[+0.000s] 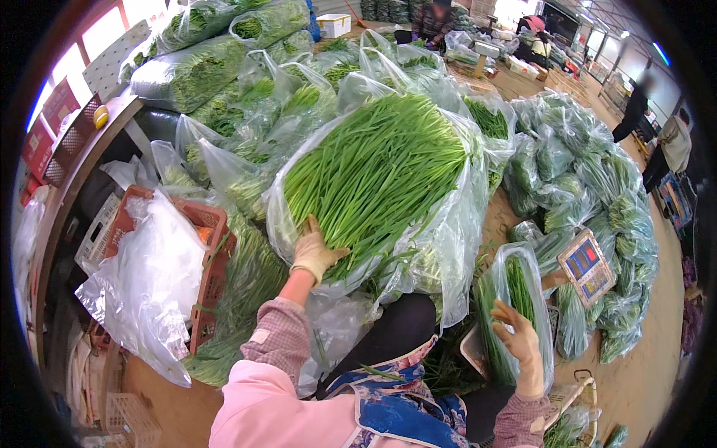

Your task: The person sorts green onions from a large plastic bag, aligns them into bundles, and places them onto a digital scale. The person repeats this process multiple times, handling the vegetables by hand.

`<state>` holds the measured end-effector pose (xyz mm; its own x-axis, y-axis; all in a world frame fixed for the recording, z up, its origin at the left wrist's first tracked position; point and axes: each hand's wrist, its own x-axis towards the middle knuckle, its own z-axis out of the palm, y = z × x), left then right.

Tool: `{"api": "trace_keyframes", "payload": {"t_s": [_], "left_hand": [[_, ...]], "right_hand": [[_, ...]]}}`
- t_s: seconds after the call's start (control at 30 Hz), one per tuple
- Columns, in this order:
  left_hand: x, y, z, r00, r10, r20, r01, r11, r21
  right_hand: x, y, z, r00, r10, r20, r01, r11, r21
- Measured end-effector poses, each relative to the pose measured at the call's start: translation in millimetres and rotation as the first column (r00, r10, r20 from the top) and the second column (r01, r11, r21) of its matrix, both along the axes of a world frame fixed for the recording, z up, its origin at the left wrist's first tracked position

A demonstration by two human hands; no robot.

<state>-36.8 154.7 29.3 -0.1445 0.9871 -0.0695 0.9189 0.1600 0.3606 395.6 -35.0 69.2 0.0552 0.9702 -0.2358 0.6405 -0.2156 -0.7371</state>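
Note:
My left hand [317, 252], in a pale glove, rests on the lower left of long green stalks [373, 172] in a big clear plastic bag [467, 231]; its fingers are spread, the tips partly among the leaves. My right hand [517, 340], gloved too, has its fingers apart and slightly bent at a narrower upright clear bag of greens [500, 299]; whether they touch it I cannot tell. That bag stands in front of a scale with a display [586, 267], its base partly hidden.
Red crate [213, 299] with plastic sheets [142, 284] at left; piled bagged greens [187, 75] behind. More bags [620, 246] heap along the right. A co-worker [432, 26] sits at the back; two people [668, 153] stand at the far right.

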Motion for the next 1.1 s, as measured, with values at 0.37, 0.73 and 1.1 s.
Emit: {"api": "trace_keyframes", "payload": {"t_s": [0.37,0.73,1.1], "left_hand": [[-62,82,39,0.885,-0.197,0.421,0.194,0.980,0.051],[25,-5,56,-0.164,0.109,0.980,0.301,0.952,-0.055],[72,-71,24,-0.577,0.526,0.625,0.438,0.845,-0.307]], "right_hand": [[-60,35,42,0.954,0.293,-0.069,-0.285,0.953,0.101],[-230,134,1,0.247,-0.203,-0.948,-0.122,0.963,-0.239],[-153,100,-4,0.963,-0.047,-0.267,0.101,0.976,0.191]]}}
